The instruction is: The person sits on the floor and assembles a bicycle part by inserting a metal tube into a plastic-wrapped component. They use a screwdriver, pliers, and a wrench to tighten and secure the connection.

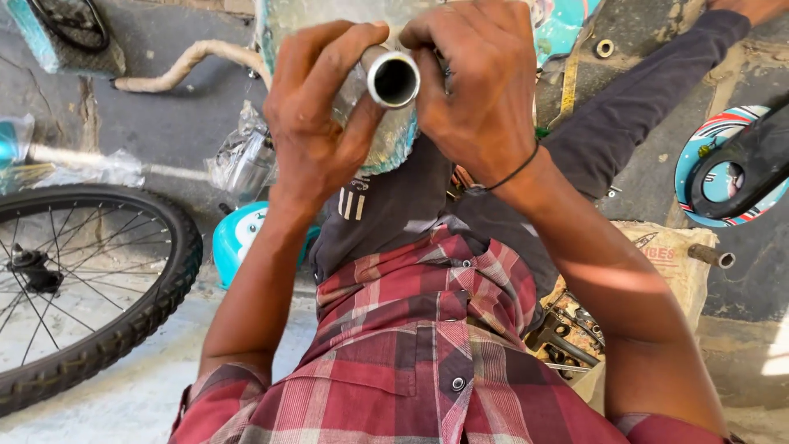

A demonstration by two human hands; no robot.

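Observation:
A shiny metal tube (391, 79) points its open end up at me, wrapped lower down in clear plastic over a teal bicycle frame part (386, 144). My left hand (316, 115) grips the tube and its wrapping from the left. My right hand (481, 86), with a thin black band at the wrist, holds the same tube from the right, fingers curled around it. Both hands touch the tube close under my face, above my dark trousers and red plaid shirt.
A spoked bicycle wheel (99, 288) with a black tyre lies at the left. A teal part (238, 238) sits by my knee, plastic-wrapped pieces (242, 160) behind it. Tools (567, 337) lie on a sack at the right. A round teal disc (727, 168) is at the far right.

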